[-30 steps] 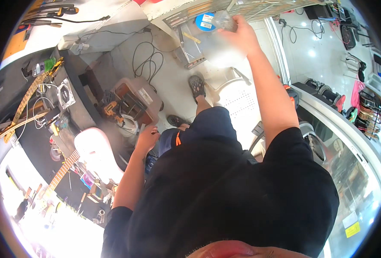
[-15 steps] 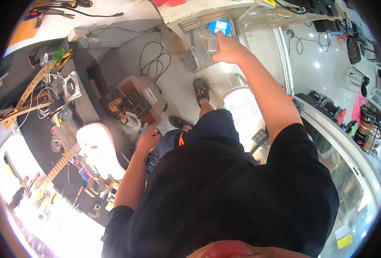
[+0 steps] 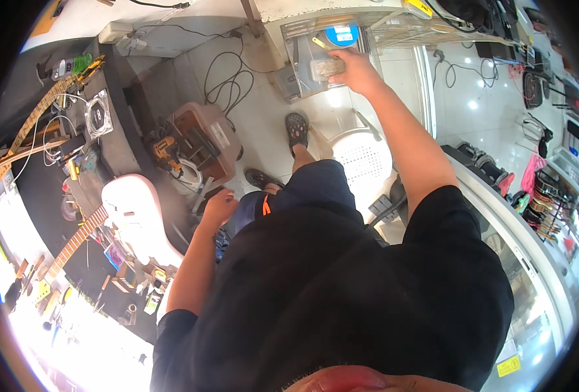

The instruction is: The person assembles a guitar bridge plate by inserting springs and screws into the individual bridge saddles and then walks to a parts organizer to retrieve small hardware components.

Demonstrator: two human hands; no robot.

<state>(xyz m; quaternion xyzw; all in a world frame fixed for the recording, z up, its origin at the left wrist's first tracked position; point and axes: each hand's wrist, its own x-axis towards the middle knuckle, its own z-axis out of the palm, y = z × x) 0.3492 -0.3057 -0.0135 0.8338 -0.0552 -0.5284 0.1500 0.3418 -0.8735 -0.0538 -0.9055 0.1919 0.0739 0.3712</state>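
Note:
My right hand reaches to the far side, over an open drawer or bin. Its thumb and fingers grip the near end of a small clear plastic box with brownish contents. Just beyond the fingers lies a round blue tin or lid with a white label, and a short yellow strip beside it. My left hand hangs low near my left hip, fingers curled. A dark, thin, flat piece shows at its fingertips, too small to name.
A pink electric guitar lies on the cluttered workbench to the left. On the floor stand a brownish bin with a yellow-black power drill, a coiled black cable and a white plastic stool. Glass cabinet doors flank my right.
My right hand has shifted from the blue round tin to the clear box and taken hold of it. The left hand stays low, its flat piece turned to another angle.

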